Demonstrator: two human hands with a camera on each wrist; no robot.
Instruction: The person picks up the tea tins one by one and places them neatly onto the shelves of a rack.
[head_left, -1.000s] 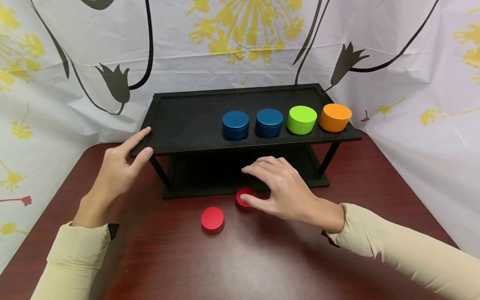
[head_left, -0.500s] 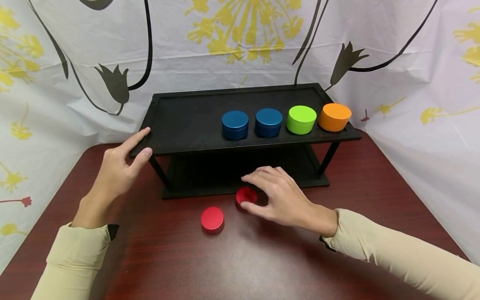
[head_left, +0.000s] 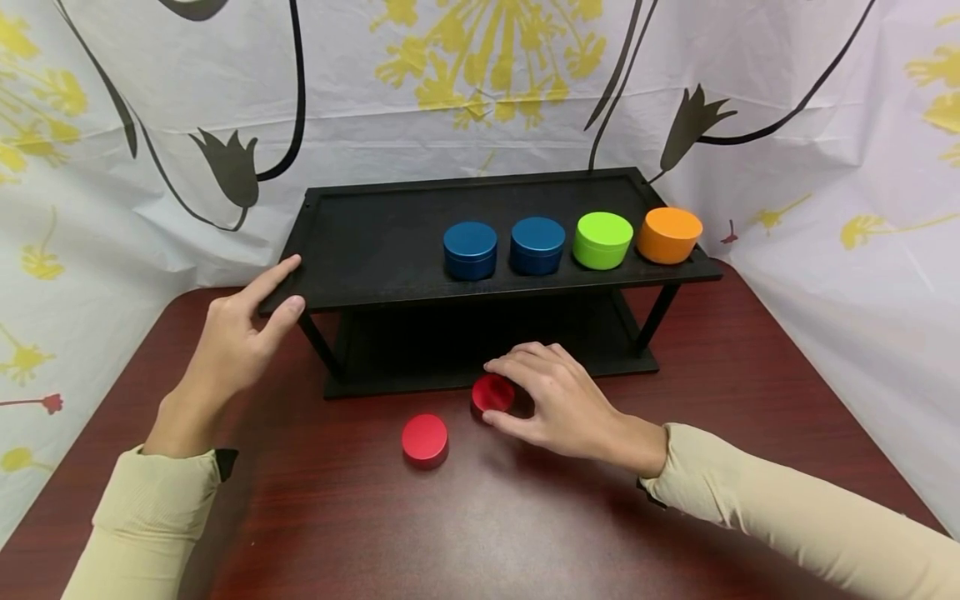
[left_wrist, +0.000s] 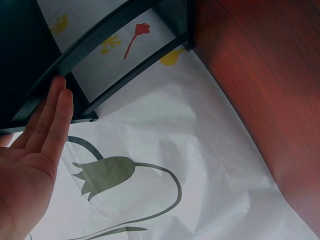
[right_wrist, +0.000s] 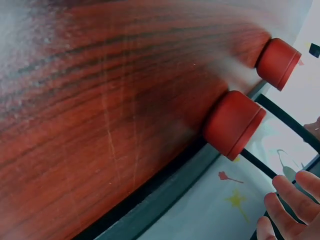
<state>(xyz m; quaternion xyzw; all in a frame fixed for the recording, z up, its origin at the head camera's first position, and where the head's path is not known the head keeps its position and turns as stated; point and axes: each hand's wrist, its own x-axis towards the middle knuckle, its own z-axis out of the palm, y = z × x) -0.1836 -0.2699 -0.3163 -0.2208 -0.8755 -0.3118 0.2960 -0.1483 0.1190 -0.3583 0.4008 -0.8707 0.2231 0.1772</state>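
Red and round, a squat container [head_left: 492, 393] is found on the table [head_left: 450, 533], just in front of the lower board of a black shelf [head_left: 367, 242]; whether the board is touched cannot be told. It is seated flat; no long axis is presented across the table. It is flanked on its right by the right hand [head_left: 557, 402], clearly the nearer of the two; thumb and fingers are spread wide, the thumb placed towards its near side and the forefinger towards its far side; nothing is held, and in the right wrist view a gap is seen between fingertips and container. A second red container [head_left: 425, 440] is noted to the left and nearer. The left hand [head_left: 236, 342] is rested at the shelf's left end, fingers extended, no container held; along the shelf top, two blue tins [head_left: 470, 250], a green tin [head_left: 603, 240] and an orange tin [head_left: 670, 236] are ranged from left to right.
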